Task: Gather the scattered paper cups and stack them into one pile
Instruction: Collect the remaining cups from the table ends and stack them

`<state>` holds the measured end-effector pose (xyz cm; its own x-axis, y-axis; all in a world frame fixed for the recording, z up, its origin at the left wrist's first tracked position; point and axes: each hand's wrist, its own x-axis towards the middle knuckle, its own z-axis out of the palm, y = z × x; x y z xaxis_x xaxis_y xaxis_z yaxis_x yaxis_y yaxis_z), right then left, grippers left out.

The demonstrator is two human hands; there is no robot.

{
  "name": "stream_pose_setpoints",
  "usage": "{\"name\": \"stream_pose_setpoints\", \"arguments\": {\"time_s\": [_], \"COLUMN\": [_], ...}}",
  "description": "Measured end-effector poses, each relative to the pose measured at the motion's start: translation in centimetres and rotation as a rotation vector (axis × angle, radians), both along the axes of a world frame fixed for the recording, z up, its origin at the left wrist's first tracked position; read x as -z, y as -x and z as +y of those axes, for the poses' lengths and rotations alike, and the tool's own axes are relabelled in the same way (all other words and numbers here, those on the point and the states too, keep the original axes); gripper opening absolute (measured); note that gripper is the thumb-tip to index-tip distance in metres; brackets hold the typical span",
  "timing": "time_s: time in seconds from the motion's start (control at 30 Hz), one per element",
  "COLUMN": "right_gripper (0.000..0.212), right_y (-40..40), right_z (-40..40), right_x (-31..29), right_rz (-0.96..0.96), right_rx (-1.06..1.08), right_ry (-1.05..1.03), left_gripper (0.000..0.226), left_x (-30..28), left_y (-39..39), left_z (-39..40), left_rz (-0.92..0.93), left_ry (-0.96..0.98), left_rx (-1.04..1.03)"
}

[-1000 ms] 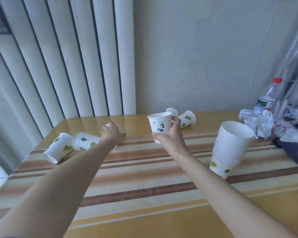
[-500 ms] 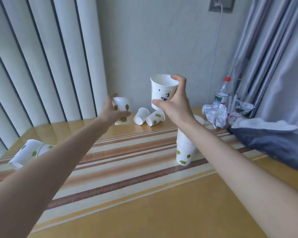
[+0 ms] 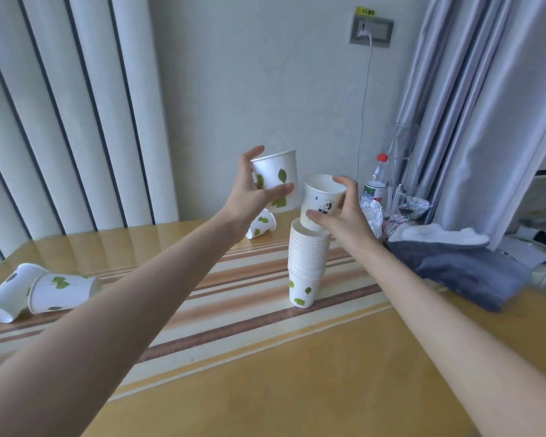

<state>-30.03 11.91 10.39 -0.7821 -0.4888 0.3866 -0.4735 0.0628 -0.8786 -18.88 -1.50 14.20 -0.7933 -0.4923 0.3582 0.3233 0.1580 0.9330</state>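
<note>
Paper cups lay in several places on the wooden table (image 3: 297,373) in the head view, the only view we had. A tall pile of nested cups (image 3: 308,263) stood upright on the striped runner (image 3: 221,298), its bottom cup printed with green leaves.

Our right hand (image 3: 341,216) gripped a panda-printed cup (image 3: 322,201) by thumb and fingers, holding it upright and slightly tilted directly over the pile, its base at the mouth of the top cup; we could not tell whether it had entered. Our left hand (image 3: 252,193) was raised to the left of it, fingers wrapped around a leaf-printed cup (image 3: 276,181) held upright in the air, clear of the table.

Beyond the left wrist one fallen cup (image 3: 260,223) lay on its side near the wall. At the far left edge two more fallen cups (image 3: 38,291) lay on their sides, touching one another.

To the right of the pile we saw crumpled foil (image 3: 372,216), a plastic bottle (image 3: 377,181) with a red cap, and a dark folded cloth (image 3: 467,269) resting on the table's right side. A white cable (image 3: 364,105) hung from a wall socket (image 3: 371,29).
</note>
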Motion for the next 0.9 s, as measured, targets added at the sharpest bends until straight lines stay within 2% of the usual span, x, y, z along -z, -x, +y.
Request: {"name": "stream_pose_setpoints", "arguments": {"time_s": [0.13,0.3,0.43,0.5,0.63,0.8,0.9], "right_gripper": [0.069,0.062,0.067,0.075,0.093,0.100,0.103], "right_y": [0.6,1.6,2.2,2.0,2.2,2.3,2.4], "right_z": [-0.1,1.0,1.5,1.7,2.4,2.7,2.5], "right_x": [0.5,2.1,2.5,2.4,2.9,4.1,4.6], "right_rz": [-0.074,-0.081,-0.103,-0.156,-0.242,-0.236,-0.248], "right_rx": [-0.049,-0.071,-0.200,-0.248,-0.191,-0.177,-0.187], "right_ry": [-0.040,-0.206,-0.321,-0.284,-0.190,-0.195,-0.168], "left_gripper": [0.072,0.068,0.065,0.067,0.067,0.056,0.064], "left_x": [-0.5,-0.1,0.4,1.0,3.7,6.0,7.3], "left_y": [1.1,2.2,3.4,4.0,5.0,4.8,4.5], "left_z": [0.9,1.5,2.2,2.5,2.6,2.6,2.6], "left_rz": [0.053,0.090,0.082,0.040,-0.066,-0.173,-0.206], "left_ry": [-0.012,-0.018,-0.011,0.023,0.073,0.204,0.338], "left_rx": [-0.021,-0.040,0.003,0.027,0.036,0.041,0.004]}}
